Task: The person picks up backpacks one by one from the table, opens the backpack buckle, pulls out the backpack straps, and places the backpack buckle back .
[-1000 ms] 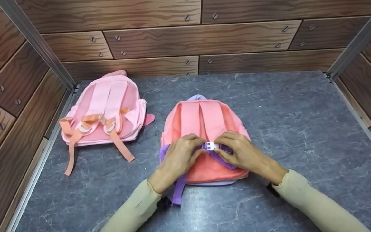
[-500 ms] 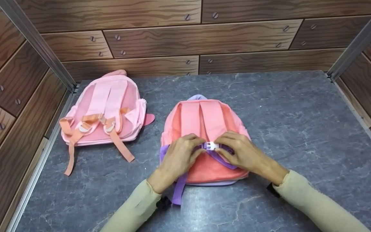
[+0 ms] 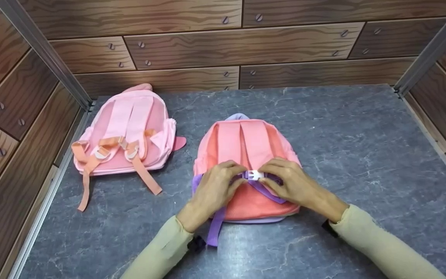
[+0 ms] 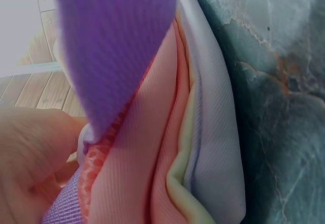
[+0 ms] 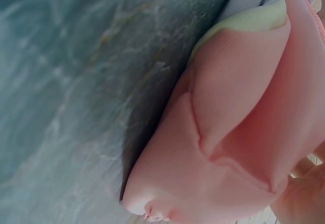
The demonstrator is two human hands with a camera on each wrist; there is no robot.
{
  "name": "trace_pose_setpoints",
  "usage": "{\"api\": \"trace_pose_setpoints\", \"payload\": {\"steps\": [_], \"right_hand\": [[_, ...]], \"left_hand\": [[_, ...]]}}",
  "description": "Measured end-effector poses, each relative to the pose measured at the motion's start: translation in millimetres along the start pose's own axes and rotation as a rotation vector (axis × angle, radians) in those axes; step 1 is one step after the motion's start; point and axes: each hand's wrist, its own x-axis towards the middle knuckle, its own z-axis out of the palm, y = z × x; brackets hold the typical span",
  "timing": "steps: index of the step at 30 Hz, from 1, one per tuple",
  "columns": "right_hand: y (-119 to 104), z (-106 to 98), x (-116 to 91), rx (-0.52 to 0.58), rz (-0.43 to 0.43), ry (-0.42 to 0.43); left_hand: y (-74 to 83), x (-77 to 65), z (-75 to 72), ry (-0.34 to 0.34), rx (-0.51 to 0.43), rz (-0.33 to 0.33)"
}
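A coral backpack [image 3: 254, 201] with purple webbing lies on the table with its shoulder straps facing up. Over its lower back, a white side-release buckle [image 3: 255, 175] spans the gap between both hands. My left hand [image 3: 217, 186] pinches its left end, where purple webbing shows, between thumb and fingers. From the right, my right hand [image 3: 290, 182] pinches the other end. A loose purple strap end [image 3: 216, 228] hangs below the left hand. The left wrist view shows a purple strap [image 4: 117, 46] close up; the right wrist view shows the bag's coral side pocket [image 5: 238, 97].
A second, light pink backpack [image 3: 130, 116] lies at the back left, its orange straps [image 3: 145, 176] spread toward the front. The grey marbled table [image 3: 362, 155] is bordered by wood-patterned walls [image 3: 238, 46] and metal posts [image 3: 45, 50].
My right hand has shifted very slightly to the right, and a little more of the white buckle shows between the fingertips. The left hand and both backpacks look the same.
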Motion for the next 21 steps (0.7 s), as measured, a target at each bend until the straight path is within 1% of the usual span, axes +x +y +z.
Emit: {"api": "trace_pose_setpoints", "payload": {"steps": [14,21], "right_hand": [[-1.0,-2.3,-0.3,0.002,0.010,0.010],[-0.3,-3.6,-1.2,0.003,0.007,0.012]], "left_hand": [[-1.3,-0.6,0.1,0.004,-0.008,0.003],[-1.2,-1.4,-0.4,-0.002,-0.016,-0.011]]}}
